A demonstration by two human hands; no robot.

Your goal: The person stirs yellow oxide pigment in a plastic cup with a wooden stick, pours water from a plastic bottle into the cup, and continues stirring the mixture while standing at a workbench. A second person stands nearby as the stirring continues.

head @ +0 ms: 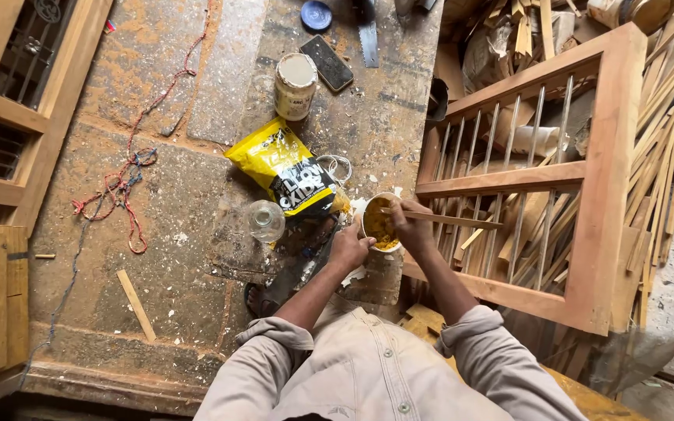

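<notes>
Right hand (409,226) closed around one end of a thin pale wooden stick (446,219), tip sunk in yellow-ochre paste inside a small round white cup (380,224). Stick's long axis runs near level, from the cup out rightward across the bars of a reddish wooden window frame with metal rods (543,179). Left hand (349,248) cupped against the cup's near-left side, fingers curled on its wall, steadying it. Cup sits between both hands, just ahead of the person's chest; right hand lies over its rim, left below it. Just left: crumpled yellow-and-black powder bag (286,168), touching or nearly touching the cup. Beside it a clear glass jar (265,220). Farther up the dusty stone floor (173,257), a white tin can (296,84).
</notes>
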